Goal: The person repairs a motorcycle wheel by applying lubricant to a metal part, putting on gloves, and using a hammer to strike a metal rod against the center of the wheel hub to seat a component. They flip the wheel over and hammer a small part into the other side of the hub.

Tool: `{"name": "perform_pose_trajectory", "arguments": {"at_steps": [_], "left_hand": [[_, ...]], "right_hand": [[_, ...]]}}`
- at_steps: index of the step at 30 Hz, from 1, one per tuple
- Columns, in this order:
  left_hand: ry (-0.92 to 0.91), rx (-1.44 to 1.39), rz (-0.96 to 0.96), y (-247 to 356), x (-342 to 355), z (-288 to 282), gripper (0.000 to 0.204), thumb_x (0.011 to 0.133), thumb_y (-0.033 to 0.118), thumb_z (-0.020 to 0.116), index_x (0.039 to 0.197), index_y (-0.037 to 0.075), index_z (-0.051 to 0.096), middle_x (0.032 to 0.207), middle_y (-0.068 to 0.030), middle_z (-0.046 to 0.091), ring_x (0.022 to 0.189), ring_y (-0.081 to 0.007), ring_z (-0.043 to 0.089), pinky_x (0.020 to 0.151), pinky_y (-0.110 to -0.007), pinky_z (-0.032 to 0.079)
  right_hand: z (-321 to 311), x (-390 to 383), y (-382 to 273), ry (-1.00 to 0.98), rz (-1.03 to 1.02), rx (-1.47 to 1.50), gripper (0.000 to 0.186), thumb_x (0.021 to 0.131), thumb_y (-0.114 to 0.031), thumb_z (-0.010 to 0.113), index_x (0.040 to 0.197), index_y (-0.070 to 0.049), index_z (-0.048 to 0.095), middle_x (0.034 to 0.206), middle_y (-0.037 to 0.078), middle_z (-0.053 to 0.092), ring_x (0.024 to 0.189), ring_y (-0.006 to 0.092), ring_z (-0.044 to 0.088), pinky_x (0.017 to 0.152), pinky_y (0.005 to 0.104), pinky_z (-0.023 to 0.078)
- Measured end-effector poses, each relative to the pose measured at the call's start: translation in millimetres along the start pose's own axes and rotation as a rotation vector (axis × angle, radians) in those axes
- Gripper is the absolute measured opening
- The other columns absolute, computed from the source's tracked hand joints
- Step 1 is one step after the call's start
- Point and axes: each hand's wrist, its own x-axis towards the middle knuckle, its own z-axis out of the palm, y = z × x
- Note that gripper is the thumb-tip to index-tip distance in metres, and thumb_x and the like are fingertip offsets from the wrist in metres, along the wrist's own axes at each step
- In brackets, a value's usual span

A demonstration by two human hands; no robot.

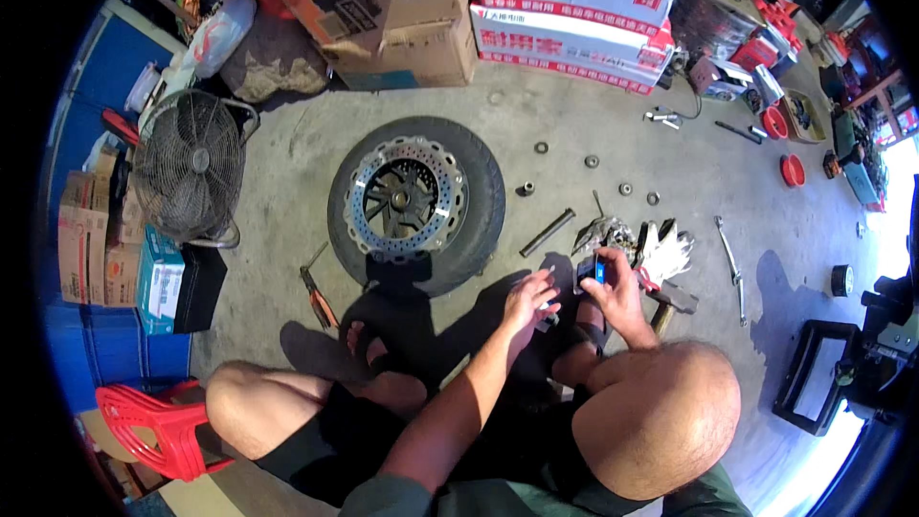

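Note:
A small flat box, dark with a blue face, is in my right hand, fingers and thumb closed on it. My left hand is just left of it, with curled fingers; a small whitish thing shows at its fingertips, too small to name. Beyond my left hand, a motorcycle wheel with a perforated brake disc lies flat on the floor. A metal axle rod rests between the wheel and my hands. Past my right hand lie white work gloves and a hammer.
Several metal rings and a bearing lie beyond the rod. Pliers are left of my foot; a long wrench is at the right. A fan and red stool stand left. Cartons line the back.

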Motion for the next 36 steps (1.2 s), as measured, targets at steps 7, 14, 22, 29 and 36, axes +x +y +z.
{"name": "perform_pose_trajectory", "arguments": {"at_steps": [7, 14, 22, 29, 36], "left_hand": [[-0.056, 0.026, -0.101, 3, -3, 7, 0.053, 0.102, 0.041, 0.046, 0.138, 0.002, 0.048, 0.128, -0.0142, 0.061, 0.112, -0.0292, 0.063, 0.083, -0.039, 0.058], [-0.043, -0.125, -0.036, 9, -1, 18, 0.059, 0.104, 0.05, 0.038, 0.144, 0.007, 0.04, 0.128, -0.0122, 0.059, 0.109, -0.0244, 0.063, 0.08, -0.037, 0.057], [-0.085, -0.114, -0.114, 3, 7, 6, 0.049, 0.104, 0.046, 0.041, 0.131, 0.007, 0.053, 0.11, -0.0094, 0.067, 0.092, -0.0185, 0.067, 0.068, -0.03, 0.056], [-0.01, 0.021, 0.082, 3, -3, 0, 0.031, 0.103, 0.017, 0.05, 0.129, 0.002, 0.052, 0.12, -0.0148, 0.065, 0.106, -0.0244, 0.067, 0.079, -0.032, 0.057], [0.051, 0.221, 0.126, 5, -1, -4, 0.025, 0.101, 0.019, 0.054, 0.123, 0.006, 0.056, 0.11, -0.0063, 0.066, 0.096, -0.0155, 0.066, 0.078, -0.026, 0.05]], "right_hand": [[14, -12, 18, -0.081, 0.112, 0.151, 0.051, 0.082, -0.009, 0.076, 0.127, -0.003, 0.052, 0.103, 0.008, 0.063, 0.093, 0.0147, 0.061, 0.083, 0.0311, 0.052], [-4, 4, -41, 0.006, -0.207, -0.053, 0.049, 0.079, -0.013, 0.079, 0.121, -0.004, 0.055, 0.102, 0.014, 0.064, 0.095, 0.0248, 0.065, 0.082, 0.0378, 0.052], [4, 0, -11, -0.083, -0.02, -0.071, 0.056, 0.077, -0.016, 0.082, 0.124, -0.003, 0.053, 0.092, 0.014, 0.066, 0.081, 0.0259, 0.066, 0.075, 0.0371, 0.054], [7, 0, 27, 0.038, 0.12, -0.051, 0.045, 0.084, -0.014, 0.074, 0.123, -0.002, 0.054, 0.096, 0.013, 0.067, 0.086, 0.022, 0.065, 0.078, 0.0353, 0.053], [11, 2, 65, -0.029, 0.118, -0.199, 0.036, 0.088, -0.019, 0.07, 0.12, -0.003, 0.061, 0.097, 0.012, 0.069, 0.084, 0.0204, 0.067, 0.076, 0.0333, 0.053]]}}
